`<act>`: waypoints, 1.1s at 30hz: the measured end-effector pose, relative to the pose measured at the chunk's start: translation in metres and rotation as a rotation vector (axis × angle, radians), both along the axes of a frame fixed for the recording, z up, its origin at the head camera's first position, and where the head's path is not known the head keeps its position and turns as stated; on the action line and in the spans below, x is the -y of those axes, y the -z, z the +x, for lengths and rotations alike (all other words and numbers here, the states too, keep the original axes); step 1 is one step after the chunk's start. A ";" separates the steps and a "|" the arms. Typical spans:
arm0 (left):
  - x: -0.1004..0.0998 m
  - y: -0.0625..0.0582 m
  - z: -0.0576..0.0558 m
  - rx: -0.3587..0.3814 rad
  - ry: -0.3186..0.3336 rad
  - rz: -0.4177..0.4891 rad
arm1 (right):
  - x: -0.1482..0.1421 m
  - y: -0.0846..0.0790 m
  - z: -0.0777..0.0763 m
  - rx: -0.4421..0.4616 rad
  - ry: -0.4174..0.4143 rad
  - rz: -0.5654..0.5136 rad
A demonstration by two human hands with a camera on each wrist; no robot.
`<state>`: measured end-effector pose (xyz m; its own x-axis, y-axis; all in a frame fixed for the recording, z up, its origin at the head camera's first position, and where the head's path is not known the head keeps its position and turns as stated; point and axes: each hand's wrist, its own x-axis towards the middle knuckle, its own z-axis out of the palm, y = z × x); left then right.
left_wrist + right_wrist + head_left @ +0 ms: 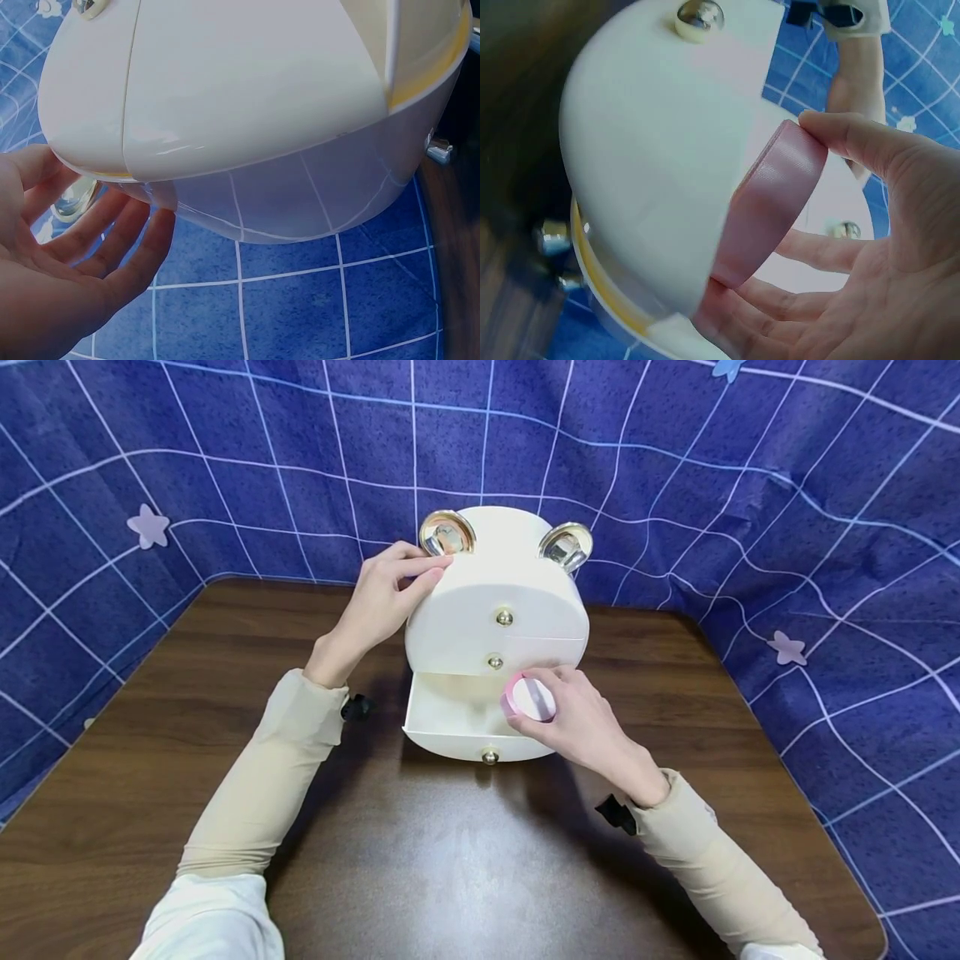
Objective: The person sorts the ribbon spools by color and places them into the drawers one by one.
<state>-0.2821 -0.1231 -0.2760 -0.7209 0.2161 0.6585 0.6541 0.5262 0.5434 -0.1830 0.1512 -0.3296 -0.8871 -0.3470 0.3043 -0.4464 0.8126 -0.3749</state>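
Observation:
A white drawer box (517,547) with two round gold-rimmed ears stands on the table, its bottom drawer (450,746) pulled out. My right hand (585,718) holds a roll of pink satin ribbon (776,202) between thumb and fingers, over the right part of that drawer. In the right wrist view, the roll overlaps the drawer's front panel. My left hand (386,593) touches the upper left side of the box, below the left ear (447,533). Its fingers lie loosely along the wall in the left wrist view.
The brown wooden table (337,860) extends around the box. Behind it hangs a blue cloth (300,443) with a pale grid and stars. Two upper drawers, with gold knobs such as the top knob (504,617), are closed.

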 end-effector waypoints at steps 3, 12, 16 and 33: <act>0.000 -0.001 0.000 -0.005 0.004 0.001 | 0.004 0.004 -0.001 0.006 -0.001 0.006; -0.002 0.000 0.000 0.003 0.021 0.018 | 0.011 0.021 0.015 -0.210 -0.069 -0.274; -0.001 0.000 0.001 0.004 0.022 0.020 | 0.018 0.037 0.035 0.099 -0.186 -0.502; 0.000 0.002 0.001 -0.015 0.027 0.031 | 0.034 0.072 0.031 0.976 -0.077 -0.789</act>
<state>-0.2810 -0.1226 -0.2775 -0.7053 0.2151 0.6755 0.6760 0.4910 0.5495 -0.1518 0.1176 -0.4013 -0.8446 -0.4304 -0.3184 0.2540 0.2014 -0.9460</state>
